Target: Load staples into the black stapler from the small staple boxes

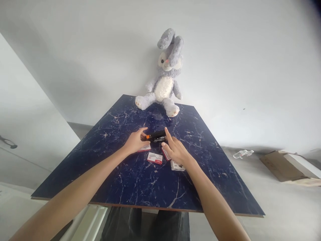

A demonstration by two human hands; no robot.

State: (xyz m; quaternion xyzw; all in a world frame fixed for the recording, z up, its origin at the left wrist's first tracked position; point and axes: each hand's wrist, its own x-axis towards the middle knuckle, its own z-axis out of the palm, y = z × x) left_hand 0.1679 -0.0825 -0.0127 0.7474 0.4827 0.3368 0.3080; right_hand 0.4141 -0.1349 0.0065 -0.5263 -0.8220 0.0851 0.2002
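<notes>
A black stapler (156, 136) with an orange end lies on the dark blue marbled table (125, 180). My left hand (135, 140) curls around the stapler's left, orange end. My right hand (175, 149) has its fingers stretched out, the fingertips touching the stapler's right end. Several small white-and-red boxes lie beneath and between my hands: one (154, 158) in the middle, one (144, 148) under my left hand, two more (177, 165) partly hidden under my right hand.
A grey and white plush rabbit (165, 77) sits at the table's far edge against the white wall. On the floor to the right lie a clear plastic bottle (242, 154) and flat cardboard (281, 165).
</notes>
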